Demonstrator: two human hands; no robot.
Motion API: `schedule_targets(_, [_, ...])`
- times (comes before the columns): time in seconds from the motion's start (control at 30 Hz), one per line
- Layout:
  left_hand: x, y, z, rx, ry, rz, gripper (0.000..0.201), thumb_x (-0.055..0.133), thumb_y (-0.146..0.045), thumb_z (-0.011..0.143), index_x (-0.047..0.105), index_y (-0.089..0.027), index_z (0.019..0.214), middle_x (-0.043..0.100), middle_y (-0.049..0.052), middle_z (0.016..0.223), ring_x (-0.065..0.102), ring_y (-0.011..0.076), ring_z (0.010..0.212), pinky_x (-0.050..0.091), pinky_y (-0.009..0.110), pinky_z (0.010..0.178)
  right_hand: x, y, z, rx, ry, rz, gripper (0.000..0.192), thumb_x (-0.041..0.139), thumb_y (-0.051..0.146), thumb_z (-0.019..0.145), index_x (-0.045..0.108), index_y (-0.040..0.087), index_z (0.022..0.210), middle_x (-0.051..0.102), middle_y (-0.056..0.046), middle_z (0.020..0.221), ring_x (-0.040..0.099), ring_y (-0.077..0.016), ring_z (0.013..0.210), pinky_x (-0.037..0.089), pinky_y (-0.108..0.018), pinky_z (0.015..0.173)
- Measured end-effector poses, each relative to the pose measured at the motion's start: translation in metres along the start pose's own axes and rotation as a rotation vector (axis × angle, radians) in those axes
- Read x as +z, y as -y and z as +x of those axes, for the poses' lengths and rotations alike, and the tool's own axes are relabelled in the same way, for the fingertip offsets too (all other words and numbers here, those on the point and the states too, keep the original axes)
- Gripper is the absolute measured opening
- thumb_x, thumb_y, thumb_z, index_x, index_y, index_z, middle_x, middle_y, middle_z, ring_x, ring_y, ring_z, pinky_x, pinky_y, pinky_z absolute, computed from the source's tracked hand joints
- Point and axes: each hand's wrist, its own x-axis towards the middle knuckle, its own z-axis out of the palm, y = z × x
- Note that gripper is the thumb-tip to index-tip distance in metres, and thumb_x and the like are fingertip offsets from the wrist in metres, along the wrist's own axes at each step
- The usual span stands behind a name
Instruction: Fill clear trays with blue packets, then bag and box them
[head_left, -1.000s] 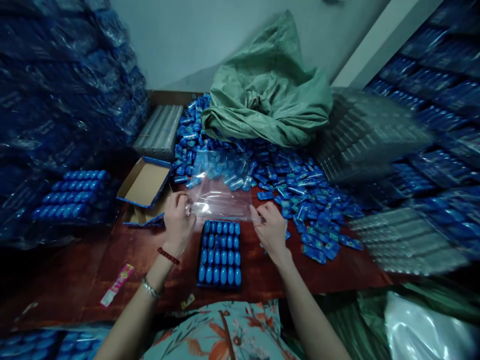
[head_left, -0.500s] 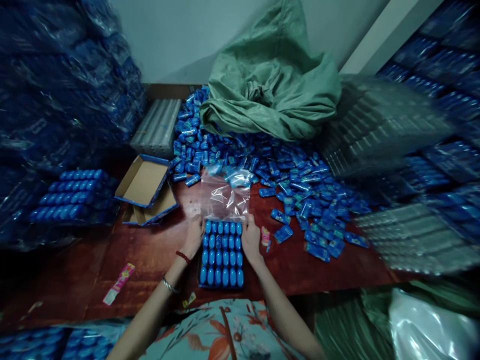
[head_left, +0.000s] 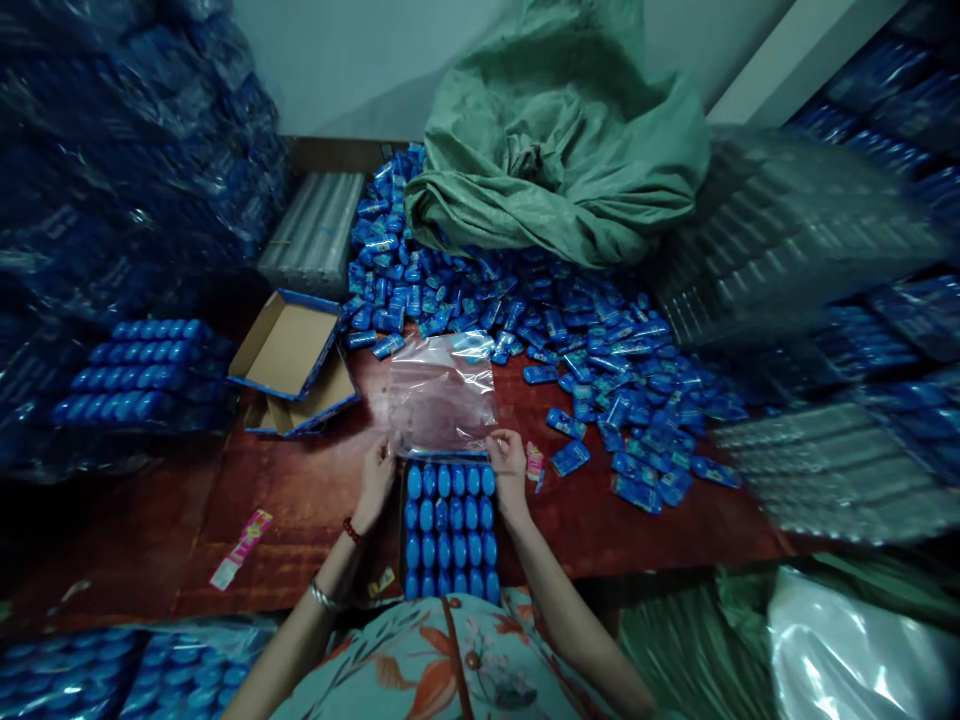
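Observation:
A clear plastic bag (head_left: pixel 444 405) lies flat on the table, its near edge at the far rim of a shallow box. That box holds rows of shiny blue oval containers (head_left: pixel 451 515) and sits close against my shirt. My left hand (head_left: pixel 377 478) has its fingers pinched at the bag's near left corner. At the near right corner, the thumb and fingers of my right hand (head_left: pixel 510 468) close on the bag's edge. Whether the box's far rim is inside the bag mouth, I cannot tell.
Small blue packets (head_left: pixel 555 330) are heaped behind the bag, under a green sack (head_left: pixel 547 170). Open cardboard trays (head_left: pixel 289 350) lie to the left, near stacked blue containers (head_left: pixel 142 370). Clear plastic trays (head_left: pixel 810 470) stand on the right. Pink strips (head_left: pixel 241 548) lie on the table.
The box of blue containers has come nearer to my body. My hands have moved from beside its far corners to slightly wider apart at the bag's near corners.

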Motion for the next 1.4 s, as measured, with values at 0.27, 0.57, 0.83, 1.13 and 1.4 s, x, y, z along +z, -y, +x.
schedule_targets(0.27, [-0.006,0.012,-0.013,-0.007,0.101,0.219,0.026,0.059,-0.041,0.069,0.061,-0.015,0.074,0.064,0.002,0.068,0.056,0.0165,0.065,0.044,0.027,0.063,-0.022,-0.014,-0.015,0.028,0.004,-0.068,0.024,0.056,0.036,0.068,0.048,0.021,0.085,0.055,0.002,0.065,0.051,-0.0131,0.056,0.040,-0.024,0.051])
schedule_targets(0.57, [-0.022,-0.016,-0.027,0.048,0.192,0.612,0.029,0.044,-0.039,0.086,0.060,-0.016,0.092,0.067,0.010,0.091,0.062,0.0234,0.084,0.045,0.035,0.078,-0.067,0.008,-0.030,0.002,0.239,-0.560,0.032,0.048,0.037,0.079,0.056,0.024,0.107,0.053,0.005,0.060,0.050,-0.0127,0.047,0.040,-0.024,0.049])
schedule_targets(0.83, [-0.014,-0.020,0.025,0.075,0.371,0.318,0.030,0.058,-0.045,0.073,0.055,-0.016,0.081,0.060,0.001,0.074,0.056,0.0165,0.071,0.046,0.028,0.068,-0.052,0.040,0.004,-0.250,0.353,-0.547,0.020,0.051,0.039,0.081,0.057,0.021,0.073,0.059,0.000,0.064,0.053,-0.0155,0.061,0.044,-0.028,0.065])
schedule_targets(1.13, [-0.050,-0.018,-0.058,0.383,0.303,0.587,0.024,0.037,-0.027,0.089,0.054,-0.019,0.074,0.056,0.002,0.069,0.051,0.0138,0.064,0.044,0.026,0.062,-0.087,0.025,-0.073,-0.659,0.410,-0.737,0.032,0.036,0.010,0.085,0.063,0.023,0.095,0.065,-0.005,0.081,0.060,-0.0183,0.078,0.047,-0.031,0.074])
schedule_targets(1.4, [-0.115,0.097,-0.161,0.677,0.519,0.957,0.027,0.045,-0.031,0.084,0.062,-0.030,0.104,0.068,0.008,0.104,0.060,0.0245,0.102,0.046,0.042,0.093,-0.132,-0.020,-0.142,-0.726,0.602,-0.801,0.030,0.037,0.017,0.088,0.063,0.031,0.094,0.068,-0.002,0.077,0.064,-0.0198,0.072,0.051,-0.033,0.072])
